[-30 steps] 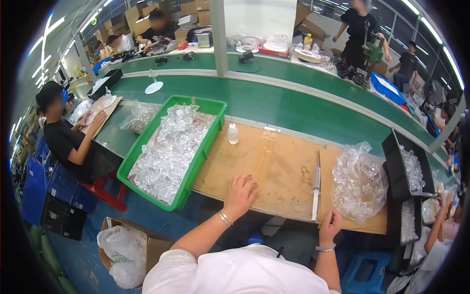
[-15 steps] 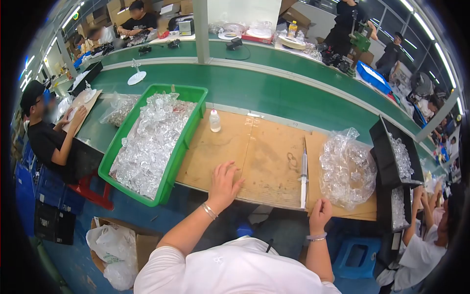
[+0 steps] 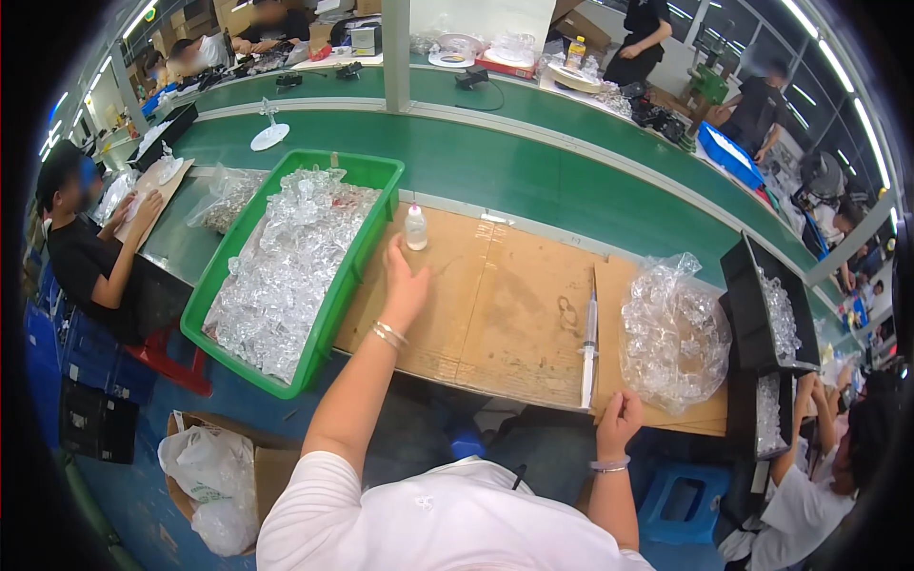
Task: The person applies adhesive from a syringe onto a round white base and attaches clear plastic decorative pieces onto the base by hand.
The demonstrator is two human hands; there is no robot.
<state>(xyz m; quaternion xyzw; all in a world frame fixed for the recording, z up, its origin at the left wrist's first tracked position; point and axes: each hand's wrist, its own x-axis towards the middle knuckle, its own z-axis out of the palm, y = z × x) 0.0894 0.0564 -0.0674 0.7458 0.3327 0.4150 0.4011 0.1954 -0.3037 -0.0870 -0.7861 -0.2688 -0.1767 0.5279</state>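
Observation:
Over the left part of the cardboard mat [image 3: 505, 314], my left hand [image 3: 407, 281] reaches out with thumb and fingers apart, holding nothing. Just beyond its fingertips stands a small clear bottle [image 3: 416, 230] with a pinkish tip. A green tray [image 3: 197, 319] full of clear plastic pieces lies to the left of the hand. My right hand [image 3: 619, 422] rests at the mat's front edge with its fingers curled; whether anything small is inside is hidden. A syringe [image 3: 589, 347] lies just beyond it, left of a clear bag [image 3: 674, 333] of clear pieces.
Black bins [image 3: 747, 285] with clear parts stand at the right. A person in black [image 3: 90, 257] works at the left, another person [image 3: 809, 485] at the right. A white stand [image 3: 270, 136] is on the green surface. An open box [image 3: 271, 471] sits on the floor.
My left hand has moved forward from the mat's front edge to near the bottle, and its fingers have spread. My right hand has stayed at the front edge.

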